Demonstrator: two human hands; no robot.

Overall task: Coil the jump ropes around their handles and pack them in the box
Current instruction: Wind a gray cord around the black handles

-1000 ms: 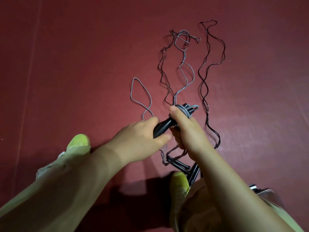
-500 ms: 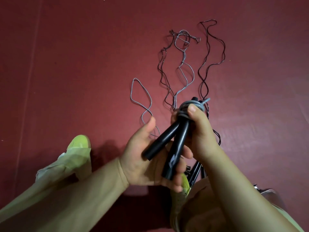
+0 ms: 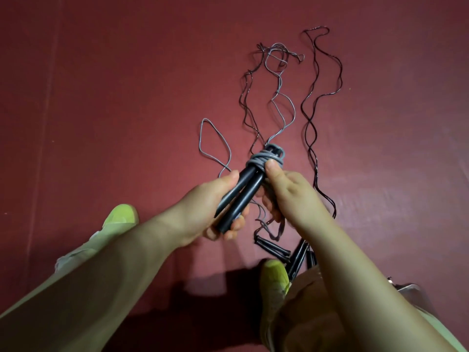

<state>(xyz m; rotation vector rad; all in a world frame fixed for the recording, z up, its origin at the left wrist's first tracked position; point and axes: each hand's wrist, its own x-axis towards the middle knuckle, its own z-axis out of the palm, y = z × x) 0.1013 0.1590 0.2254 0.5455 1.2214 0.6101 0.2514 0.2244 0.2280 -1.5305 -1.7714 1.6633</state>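
You hold the pair of black handles of the grey jump rope above the red floor, near the centre of the view, with their tops pointing toward 1 o'clock. Your left hand is wrapped around the lower ends, fingers curled beneath and thumb along the 9 o'clock side. Your right hand is closed on the upper part, its thumb pressing just below the grey coil, which makes a few turns around the handle tops. Both grips are clamped; neither hand is slack. The handles look rigid, light and smooth, so they may slide against one another unless squeezed together; take hold low with one hand, as now. The cord looks thin and springy: it lies in kinked waves toward 12 o'clock, with a loop at 10 o'clock of the handles. Expect the turns to loosen if the thumb lifts. Most of the grey cord remains uncoiled, so I judge this rope is at an early stage. A dark jump rope lies loose at 1 o'clock, running down past your right hand. More black handles lie on the floor at 5 o'clock, just beside your yellow-green shoe. The other shoe sits at 8 o'clock. No box is identifiable in view.
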